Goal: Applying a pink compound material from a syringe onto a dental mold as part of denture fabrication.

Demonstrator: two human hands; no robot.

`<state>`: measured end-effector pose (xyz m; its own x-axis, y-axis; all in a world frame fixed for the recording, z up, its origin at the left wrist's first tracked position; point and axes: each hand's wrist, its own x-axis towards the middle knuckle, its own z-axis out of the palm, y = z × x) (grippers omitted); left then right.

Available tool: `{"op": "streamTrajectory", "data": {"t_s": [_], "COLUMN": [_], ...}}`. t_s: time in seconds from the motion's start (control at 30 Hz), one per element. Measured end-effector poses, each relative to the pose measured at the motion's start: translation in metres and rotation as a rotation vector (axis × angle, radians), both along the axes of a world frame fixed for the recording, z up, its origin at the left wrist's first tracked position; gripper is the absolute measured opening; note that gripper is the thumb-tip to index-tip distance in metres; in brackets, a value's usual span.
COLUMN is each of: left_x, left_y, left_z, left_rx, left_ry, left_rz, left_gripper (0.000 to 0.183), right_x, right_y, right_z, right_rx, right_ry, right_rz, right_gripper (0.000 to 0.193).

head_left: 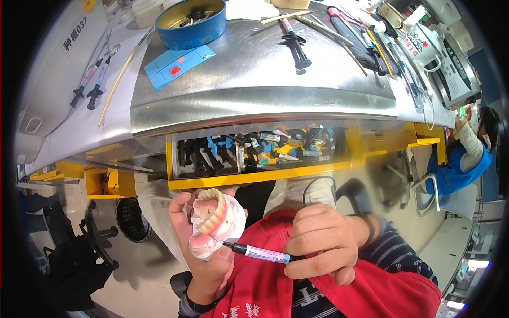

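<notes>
Both grips are full as I watch from the head view, the only one there is. The right hand (323,241) has its fingers curled closely around the back end of a slim labelled syringe (265,254), hiding that end inside the fist. The left hand (207,271) cradles a dental model (229,227) from beneath and around the sides, thumb near the lower edge and fingers showing behind it on the far left. That model sits above the person's lap, just in front of the red apron (366,294), with its curved row of teeth (218,211) facing upward.

What matters most is how the two line up. From the right grip, the model lies to the left; the syringe's long axis bridges that gap, running leftward and canted slightly up the picture, dark nozzle foremost. Its fine tip ends right at the pink lower side of the model, below the teeth; whether it touches, I cannot tell. The left hand is the nearer one to that tip, its thumb just beside it.

Beyond the hands, a yellow-edged drawer (222,183) stands pulled out, crowded with small tubes and syringes, beneath the metal worktop (254,69), where a blue tin (193,34) rests beside a blue slip (175,66).
</notes>
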<state>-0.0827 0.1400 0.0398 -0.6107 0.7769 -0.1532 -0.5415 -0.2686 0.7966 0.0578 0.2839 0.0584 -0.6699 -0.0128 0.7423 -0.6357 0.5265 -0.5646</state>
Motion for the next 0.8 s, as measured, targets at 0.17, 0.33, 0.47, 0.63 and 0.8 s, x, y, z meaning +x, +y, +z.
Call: {"op": "streamTrajectory", "data": {"t_s": [0.17,0.33,0.47,0.63,0.8], "left_x": [-0.0003,0.0000,0.0002,0.0005,0.0008], "left_y": [-0.0005,-0.0004,-0.0006,0.0003,-0.0002], "left_z": [-0.0022,0.0010,0.0001,0.0018,0.0011], "left_rx": [-0.004,-0.001,0.005,0.002,-0.013], "left_ry": [0.020,0.014,0.007,0.002,0.019], "left_rz": [0.004,-0.007,0.002,0.005,0.016], "left_gripper": [0.097,0.097,0.097,0.097,0.098], "right_x": [0.0004,0.0010,0.0012,0.0015,0.0013], "right_y": [0.0003,0.0000,0.0003,0.0007,0.0010], "right_z": [0.0000,-0.0001,-0.0005,0.0010,0.0010], "right_rx": [-0.001,0.002,0.003,0.007,0.010], "right_ry": [-0.003,-0.007,-0.008,-0.010,-0.012], "right_rz": [-0.002,-0.002,0.000,-0.004,-0.006], "right_gripper": [0.057,0.057,0.057,0.057,0.057]}}
